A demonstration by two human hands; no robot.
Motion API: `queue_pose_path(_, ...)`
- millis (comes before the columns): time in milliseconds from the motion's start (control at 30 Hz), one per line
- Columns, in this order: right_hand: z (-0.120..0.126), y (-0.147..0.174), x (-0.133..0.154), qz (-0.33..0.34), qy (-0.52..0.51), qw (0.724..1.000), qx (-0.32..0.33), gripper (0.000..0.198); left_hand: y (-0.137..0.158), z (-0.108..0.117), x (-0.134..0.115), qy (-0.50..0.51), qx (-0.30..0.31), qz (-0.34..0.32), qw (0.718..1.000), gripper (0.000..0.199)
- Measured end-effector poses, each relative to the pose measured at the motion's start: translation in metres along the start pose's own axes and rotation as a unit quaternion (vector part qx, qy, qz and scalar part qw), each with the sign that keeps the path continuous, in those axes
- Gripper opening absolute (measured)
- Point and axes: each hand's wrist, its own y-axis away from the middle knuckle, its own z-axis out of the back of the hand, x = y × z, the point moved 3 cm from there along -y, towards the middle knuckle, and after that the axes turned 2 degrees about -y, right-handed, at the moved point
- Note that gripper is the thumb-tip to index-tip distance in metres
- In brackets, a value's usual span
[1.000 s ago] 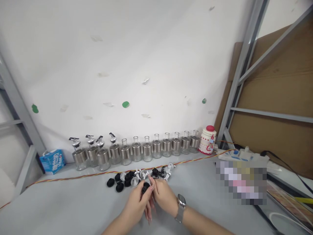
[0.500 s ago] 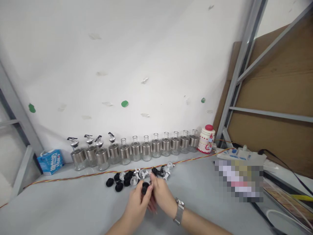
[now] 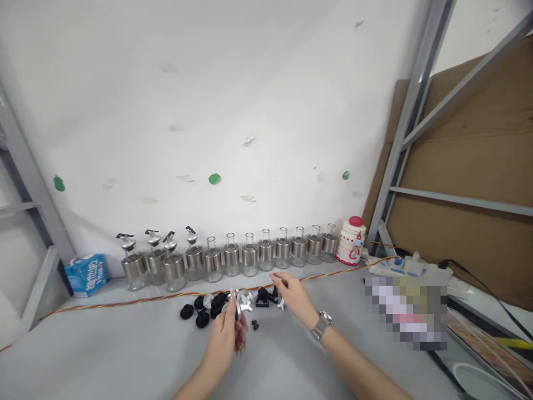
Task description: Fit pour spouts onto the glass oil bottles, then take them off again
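The left hand [image 3: 228, 339] is raised just above the grey table [image 3: 104, 355], its fingers pinched on a small pourer part [image 3: 233, 304] with a silver body and a dark end. The right hand [image 3: 293, 294], a watch at its wrist, reaches farther and to the right, its fingertips narrowed at the far right edge of the pile of black and silver pourer parts [image 3: 233, 303]; whether it holds anything cannot be told. Beyond the pile a row of steel-banded glass bottles [image 3: 229, 256] lines the white wall.
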Motion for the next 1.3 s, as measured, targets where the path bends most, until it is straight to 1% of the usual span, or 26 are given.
queue_pose_path(67, -0.003, 0.006, 0.005, 0.013, 0.001, 1.0, -0.01, 0.039, 0.003, -0.001, -0.001, -0.026, -0.012, 0.003, 1.0, 0.064)
queue_pose_path(133, -0.014, 0.016, 0.011, 0.006, -0.023, 1.0, 0.011, 0.046, 0.006, -0.003, -0.001, -0.055, -0.02, -0.004, 0.998, 0.063)
queue_pose_path(167, -0.023, 0.024, 0.013, -0.017, -0.049, 0.998, 0.046, 0.053, 0.007, -0.003, -0.001, -0.074, -0.02, -0.016, 0.997, 0.061)
queue_pose_path(200, -0.035, 0.032, 0.015, -0.061, -0.083, 0.989, 0.104, 0.059, 0.009, -0.002, -0.001, -0.098, -0.018, -0.036, 0.994, 0.059)
queue_pose_path(267, -0.059, 0.049, 0.017, -0.155, -0.164, 0.949, 0.221, 0.062, 0.01, -0.001, -0.003, -0.165, -0.013, -0.097, 0.981, 0.053)
queue_pose_path(300, -0.068, 0.055, 0.018, -0.198, -0.212, 0.927, 0.239, 0.06, 0.011, 0.001, -0.005, -0.205, -0.012, -0.132, 0.97, 0.048)
queue_pose_path(333, -0.074, 0.06, 0.019, -0.234, -0.259, 0.905, 0.243, 0.057, 0.012, 0.002, -0.006, -0.247, -0.015, -0.164, 0.955, 0.042)
queue_pose_path(400, -0.08, 0.065, 0.019, -0.284, -0.341, 0.868, 0.223, 0.051, 0.011, 0.005, -0.008, -0.322, -0.036, -0.205, 0.923, 0.033)
queue_pose_path(467, -0.081, 0.066, 0.018, -0.305, -0.387, 0.845, 0.211, 0.048, 0.01, 0.006, -0.008, -0.375, -0.062, -0.218, 0.899, 0.03)
queue_pose_path(500, -0.08, 0.066, 0.017, -0.307, -0.397, 0.839, 0.209, 0.048, 0.009, 0.006, -0.008, -0.386, -0.07, -0.22, 0.893, 0.03)
queue_pose_path(533, -0.078, 0.066, 0.017, -0.307, -0.403, 0.836, 0.209, 0.048, 0.007, 0.006, -0.007, -0.384, -0.07, -0.221, 0.894, 0.03)
queue_pose_path(600, -0.076, 0.066, 0.018, -0.299, -0.411, 0.833, 0.218, 0.049, 0.005, 0.005, -0.006, -0.347, -0.056, -0.215, 0.911, 0.03)
queue_pose_path(700, -0.076, 0.068, 0.023, -0.282, -0.429, 0.812, 0.279, 0.051, 0.003, 0.007, -0.005, -0.268, -0.047, -0.196, 0.942, 0.031)
queue_pose_path(767, -0.078, 0.068, 0.026, -0.262, -0.439, 0.805, 0.3, 0.051, 0.003, 0.008, -0.006, -0.236, -0.048, -0.192, 0.951, 0.034)
queue_pose_path(833, -0.08, 0.067, 0.027, -0.233, -0.436, 0.821, 0.286, 0.053, 0.001, 0.009, -0.006, -0.222, -0.056, -0.184, 0.956, 0.036)
queue_pose_path(867, -0.08, 0.067, 0.028, -0.215, -0.425, 0.837, 0.271, 0.053, 0.0, 0.01, -0.006, -0.218, -0.063, -0.177, 0.958, 0.037)
queue_pose_path(933, -0.079, 0.066, 0.029, -0.171, -0.374, 0.878, 0.244, 0.054, -0.003, 0.01, -0.006, -0.204, -0.079, -0.15, 0.964, 0.039)
queue_pose_path(967, -0.077, 0.066, 0.029, -0.146, -0.335, 0.901, 0.232, 0.052, -0.005, 0.009, -0.006, -0.189, -0.079, -0.132, 0.97, 0.039)
queue_pose_path(1033, -0.069, 0.065, 0.031, -0.074, -0.23, 0.947, 0.212, 0.047, -0.009, 0.007, -0.006, -0.145, -0.055, -0.083, 0.984, 0.039)
queue_pose_path(1067, -0.064, 0.064, 0.033, -0.021, -0.167, 0.964, 0.205, 0.042, -0.01, 0.007, -0.006, -0.122, -0.033, -0.049, 0.991, 0.038)
queue_pose_path(1100, -0.059, 0.063, 0.036, 0.044, -0.096, 0.975, 0.198, 0.038, -0.011, 0.006, -0.007, -0.102, -0.011, -0.017, 0.995, 0.037)
queue_pose_path(1133, -0.053, 0.062, 0.039, 0.118, -0.018, 0.974, 0.192, 0.033, -0.011, 0.006, -0.008, -0.088, 0.013, 0.012, 0.996, 0.037)
queue_pose_path(1167, -0.049, 0.061, 0.042, 0.197, 0.064, 0.96, 0.186, 0.028, -0.01, 0.006, -0.009, -0.077, 0.036, 0.036, 0.996, 0.036)
queue_pose_path(1200, -0.045, 0.06, 0.045, 0.273, 0.145, 0.933, 0.181, 0.024, -0.008, 0.006, -0.011, -0.069, 0.06, 0.055, 0.994, 0.036)
queue_pose_path(1233, -0.042, 0.059, 0.048, 0.341, 0.216, 0.897, 0.18, 0.021, -0.006, 0.007, -0.012, -0.06, 0.083, 0.071, 0.992, 0.035)
queue_pose_path(1300, -0.038, 0.059, 0.051, 0.441, 0.316, 0.819, 0.187, 0.017, -0.002, 0.007, -0.014, -0.035, 0.134, 0.101, 0.985, 0.034)
